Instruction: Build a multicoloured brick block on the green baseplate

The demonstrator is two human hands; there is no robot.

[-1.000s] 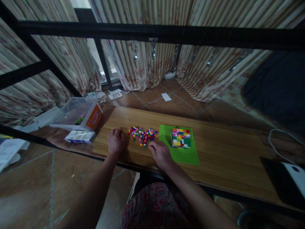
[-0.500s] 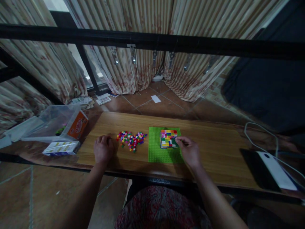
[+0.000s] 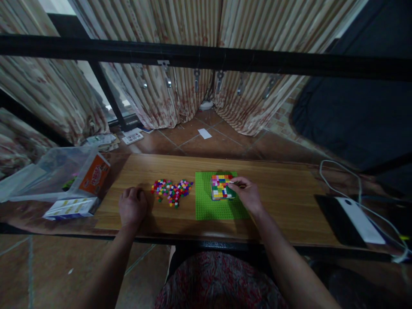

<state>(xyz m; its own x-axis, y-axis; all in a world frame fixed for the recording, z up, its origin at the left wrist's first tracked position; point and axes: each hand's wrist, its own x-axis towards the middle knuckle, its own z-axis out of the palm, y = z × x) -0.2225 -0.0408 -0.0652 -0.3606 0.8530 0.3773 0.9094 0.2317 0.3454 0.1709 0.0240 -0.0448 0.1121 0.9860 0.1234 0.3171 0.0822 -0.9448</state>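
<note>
A green studded baseplate [image 3: 202,208] lies on the wooden board, bearing a squarish block of many-coloured building bricks [image 3: 220,189]. At the block's right edge my right hand [image 3: 249,195] is closed in a pinch. A small pale brick [image 3: 231,183] shows at its fingertips, partly hidden. To the left of the baseplate, loose bricks [image 3: 174,189] of many colours are spread in a pile. Beside that pile my left hand [image 3: 131,206] rests on the board with its fingers curled in; nothing shows in it.
A clear plastic bin [image 3: 64,167] with an orange label stands at the left, a white box [image 3: 72,207] in front of it. A black and white flat object [image 3: 360,219] and a white cable [image 3: 349,195] lie at the right. A dark rail [image 3: 206,56] crosses before the curtains.
The view has shifted slightly, so everything sits a little further left. My right hand's fingertips have moved slightly toward the far edge of the brick block. My left hand stays beside the pile.
</note>
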